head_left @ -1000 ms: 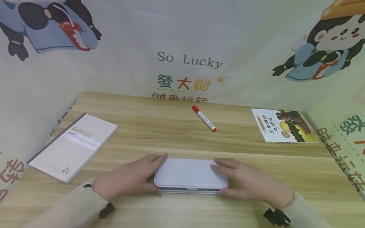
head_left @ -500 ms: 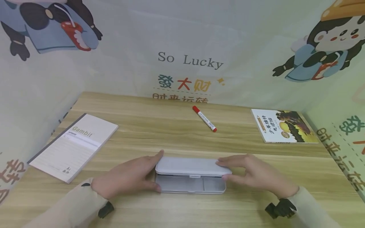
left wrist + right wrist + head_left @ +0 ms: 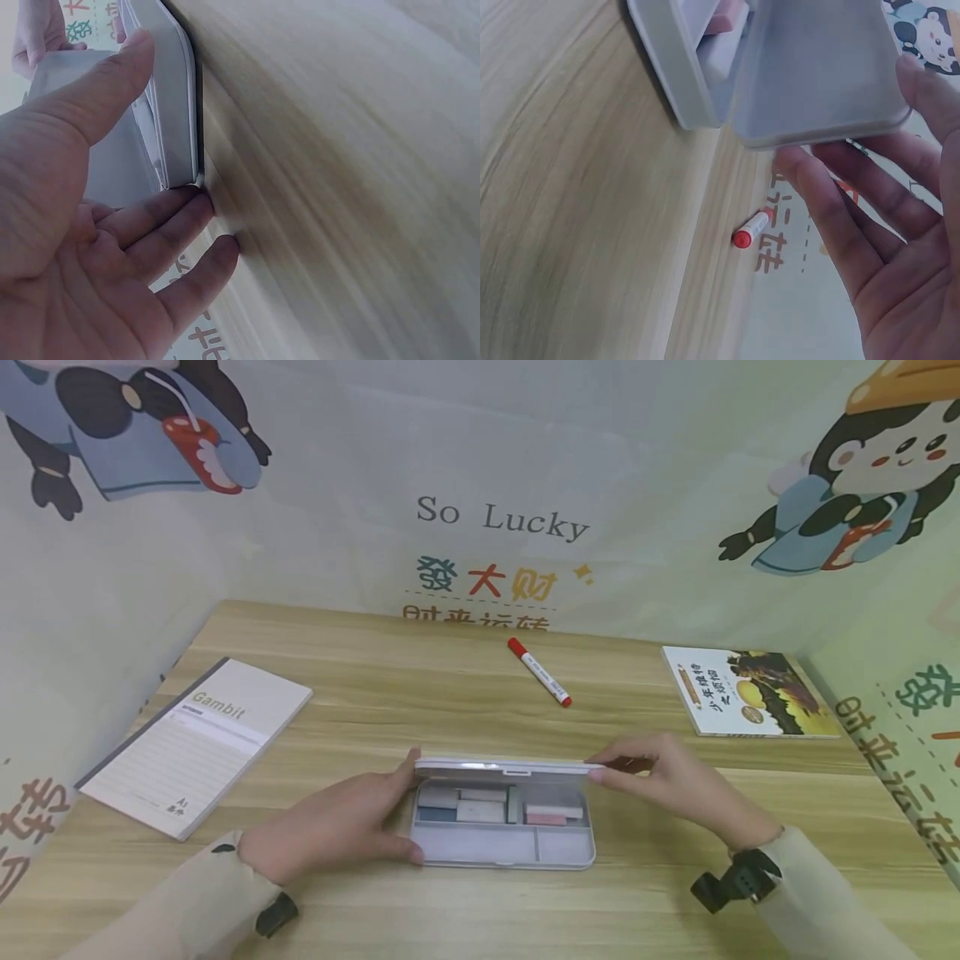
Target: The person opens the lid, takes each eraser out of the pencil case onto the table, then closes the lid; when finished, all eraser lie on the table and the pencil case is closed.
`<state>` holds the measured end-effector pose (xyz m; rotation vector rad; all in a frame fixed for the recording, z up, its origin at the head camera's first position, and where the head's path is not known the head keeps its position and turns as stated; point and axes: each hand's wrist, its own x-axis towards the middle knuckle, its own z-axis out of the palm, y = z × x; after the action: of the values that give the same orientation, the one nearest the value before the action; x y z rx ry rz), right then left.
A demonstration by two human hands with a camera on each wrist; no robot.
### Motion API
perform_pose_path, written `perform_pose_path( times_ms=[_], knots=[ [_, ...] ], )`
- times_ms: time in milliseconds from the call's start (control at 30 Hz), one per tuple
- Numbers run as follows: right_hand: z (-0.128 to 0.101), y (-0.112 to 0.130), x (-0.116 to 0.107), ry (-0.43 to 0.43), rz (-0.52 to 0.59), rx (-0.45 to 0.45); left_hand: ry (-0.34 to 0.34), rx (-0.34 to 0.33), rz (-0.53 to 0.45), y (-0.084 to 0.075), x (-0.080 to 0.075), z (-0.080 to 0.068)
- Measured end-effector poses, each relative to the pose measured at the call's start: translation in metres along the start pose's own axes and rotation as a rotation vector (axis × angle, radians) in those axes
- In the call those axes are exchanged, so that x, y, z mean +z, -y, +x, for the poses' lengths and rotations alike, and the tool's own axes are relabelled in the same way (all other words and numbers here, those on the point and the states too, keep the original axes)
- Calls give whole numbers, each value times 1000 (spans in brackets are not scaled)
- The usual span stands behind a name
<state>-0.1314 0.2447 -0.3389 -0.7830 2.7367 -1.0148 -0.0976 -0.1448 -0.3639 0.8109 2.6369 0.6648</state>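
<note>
A white pencil case lies on the wooden table with its lid raised to about upright. Inside, several small blocks like erasers, white, pink and bluish, sit in the rear part; the front compartments look bare. My left hand holds the case's left end, thumb at the front corner and fingers at the back; the left wrist view has the thumb against its side. With thumb and fingers, my right hand pinches the lid's right corner, seen closely in the right wrist view.
Behind the case lies a red and white marker. A "Gambit" notebook is at the left, and a book with an illustrated cover at the back right. Printed cloth walls in the table's back and sides.
The lid has swung up and back from nearly closed, baring the blocks inside. My right hand has risen with its corner, while my left hand has stayed at the left end.
</note>
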Motion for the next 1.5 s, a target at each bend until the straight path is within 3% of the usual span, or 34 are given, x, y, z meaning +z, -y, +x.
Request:
perform_pose_path(
  times_ms=[200, 333, 500, 933, 1133, 1500],
  knots=[
    [12, -4, 3, -93, 125, 27, -17, 26, -25, 2, 2, 0],
    [18, -10, 4, -105, 256, 70, -34, 34, -30, 3, 3, 0],
    [25, -18, 7, -114, 317, 149, -45, 48, -31, 3, 4, -2],
    [35, -30, 23, -157, 296, 114, -21, 17, -5, 2, 2, -3],
    [39, -30, 28, -173, 221, 99, -18, 9, -7, 1, 2, -4],
    [41, -34, 32, -144, 191, 109, -15, -9, 0, 3, 4, -2]
  ],
)
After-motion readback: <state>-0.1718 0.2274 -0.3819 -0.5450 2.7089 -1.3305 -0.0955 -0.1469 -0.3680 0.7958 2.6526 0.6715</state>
